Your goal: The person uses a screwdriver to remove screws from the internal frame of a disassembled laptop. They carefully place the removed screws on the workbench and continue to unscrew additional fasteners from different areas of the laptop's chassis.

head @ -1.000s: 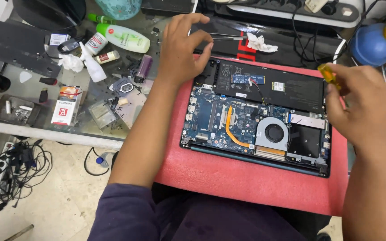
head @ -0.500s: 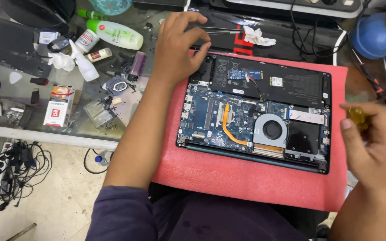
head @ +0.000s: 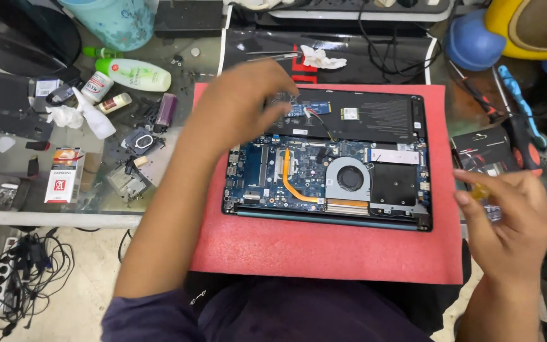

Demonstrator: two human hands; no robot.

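Toward the left edge of the glass tabletop (head: 7, 218) lie a small red-and-white box (head: 64, 175) and a green bottle (head: 133, 74) on its side, and the left hand (head: 245, 104) reaches over the far left corner of the opened laptop (head: 349, 161), fingers curled down on its board, though I cannot tell whether it holds anything. The laptop lies bottom-up on a red mat (head: 324, 250) at the tabletop's near edge, its fan (head: 350, 178) exposed; off the mat's right edge the right hand (head: 508, 221) hovers with fingers closed around a small yellow-handled tool (head: 481, 191)
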